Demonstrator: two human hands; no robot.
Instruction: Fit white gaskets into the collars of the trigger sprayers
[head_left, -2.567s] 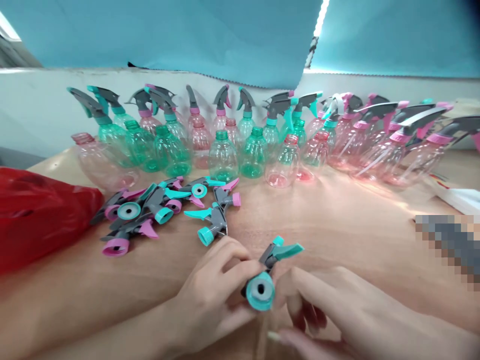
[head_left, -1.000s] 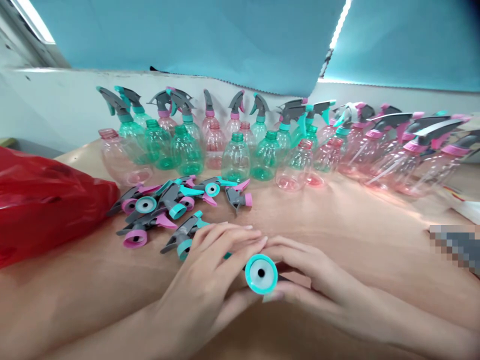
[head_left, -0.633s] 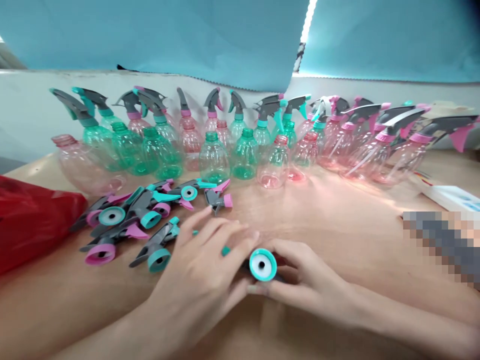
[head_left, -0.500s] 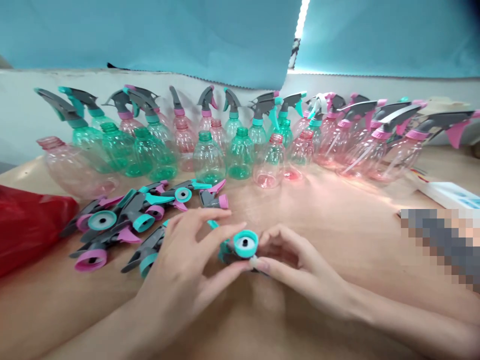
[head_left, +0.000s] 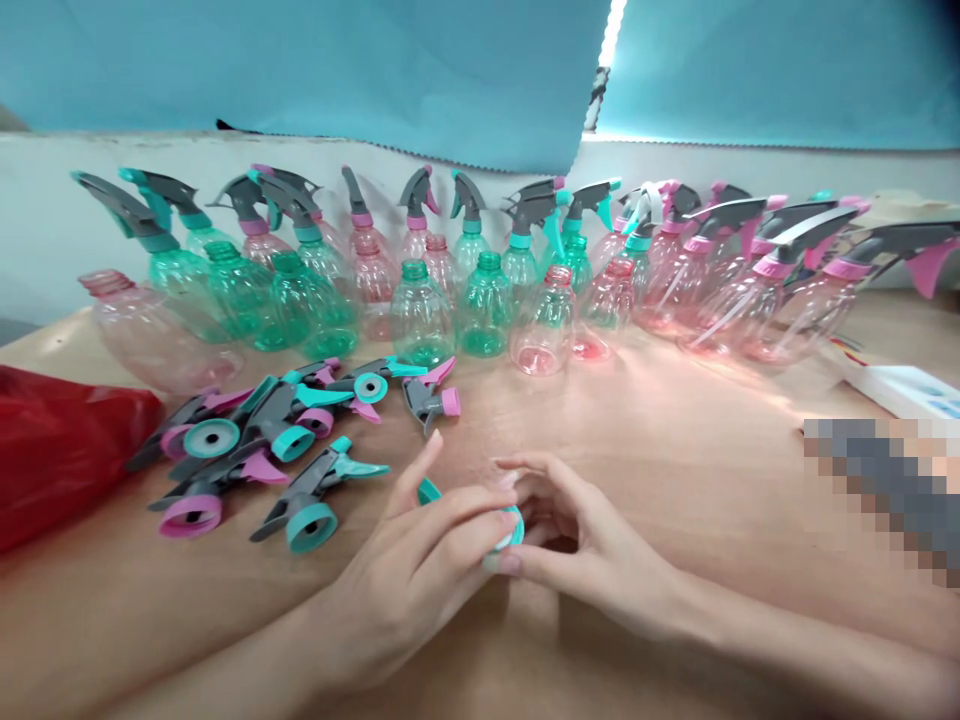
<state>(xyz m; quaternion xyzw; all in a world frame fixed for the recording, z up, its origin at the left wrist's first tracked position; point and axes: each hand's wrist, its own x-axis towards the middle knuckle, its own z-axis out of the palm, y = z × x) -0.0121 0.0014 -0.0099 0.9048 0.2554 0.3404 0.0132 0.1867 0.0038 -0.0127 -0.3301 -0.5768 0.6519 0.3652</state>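
Note:
My left hand and my right hand meet low in the middle of the wooden table. Both are closed around a teal and grey spray trigger head. My fingers cover most of it; only its teal collar and a teal tip show. A loose teal trigger head lies just left of my left hand.
A pile of teal and pink trigger heads lies at the left. Rows of green and pink bottles stand along the back, some capped. A red plastic bag is at the far left, a white box at right.
The trigger head has turned in my hands: its round collar faced the camera before and is now mostly covered by my fingers. One teal head now lies uncovered left of my hand.

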